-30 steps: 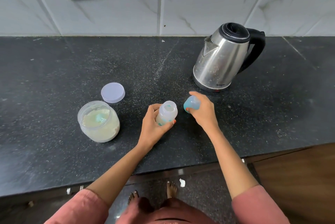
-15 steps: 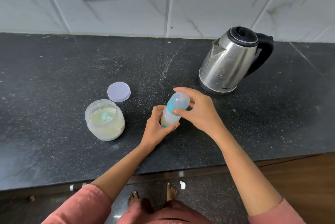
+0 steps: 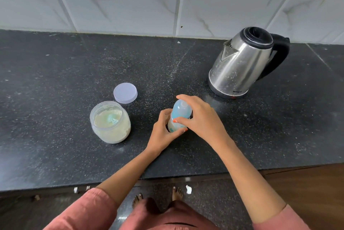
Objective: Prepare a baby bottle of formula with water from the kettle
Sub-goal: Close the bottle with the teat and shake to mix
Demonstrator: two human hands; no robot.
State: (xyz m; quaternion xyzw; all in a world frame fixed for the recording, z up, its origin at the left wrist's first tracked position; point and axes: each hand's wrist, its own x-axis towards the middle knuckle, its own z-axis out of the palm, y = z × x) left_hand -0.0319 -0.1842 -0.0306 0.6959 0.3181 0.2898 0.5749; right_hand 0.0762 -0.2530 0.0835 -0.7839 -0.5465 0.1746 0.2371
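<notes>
1. Left hand (image 3: 163,132): grip curled round the body of the small translucent plastic baby bottle (image 3: 174,127). The bottle stands upright on the black speckled stone bench (image 3: 55,80), near the front edge.
2. Right hand (image 3: 202,118): grip pinched, thumb and fingers, on the pale blue domed cap (image 3: 181,110) that sits on the bottle's neck.
3. Step, as judged: closing the bottle. The next move calls for twisting the cap tight while the left grip steadies the body. Fill level not readable.
4. Against 1.0 s ago: the cap was then off, held beside the open neck. It is now on top.
5. Left of the bottle: open clear jar of cream formula powder (image 3: 110,123), with its round lilac lid (image 3: 125,92) just behind it.
6. Right rear, well apart: stainless steel kettle with black handle (image 3: 242,65), lid down, untouched.
</notes>
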